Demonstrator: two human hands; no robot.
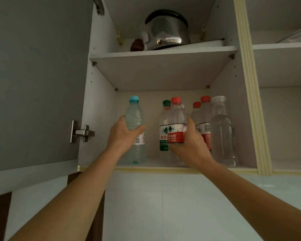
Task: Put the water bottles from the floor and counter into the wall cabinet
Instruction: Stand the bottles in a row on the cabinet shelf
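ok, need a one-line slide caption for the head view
Left hand places a blue-capped bottle and right hand a red-capped bottle on the wall cabinet's lower shelf.

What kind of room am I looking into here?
Most likely a home kitchen: an open wall cabinet with a steel kettle on the upper shelf, bottled water below, and tiled wall under it.

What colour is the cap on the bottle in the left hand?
Light blue cap, seen in the head view.
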